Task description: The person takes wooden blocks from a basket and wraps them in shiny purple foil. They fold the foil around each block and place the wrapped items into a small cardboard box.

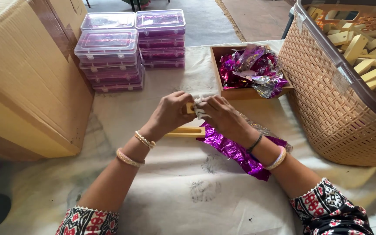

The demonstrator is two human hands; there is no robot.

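On the bench [188, 191], beside a big basket [327, 109] of yellow bars, both hands pinch one small bar [190, 108] with white tissue. Left hand [170, 112] and right hand [223, 115] close around it. It looks light, stiff and maybe slippery; its ends seem best to hold.

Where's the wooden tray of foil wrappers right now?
In the head view, the wooden tray sits right of centre at the table's far edge, between the stacked plastic boxes and the woven basket.

Both hands cover most of a small pale wooden block [190, 108]; the woven beige plastic basket [327, 100] and brown cardboard box [27, 74] run off frame.
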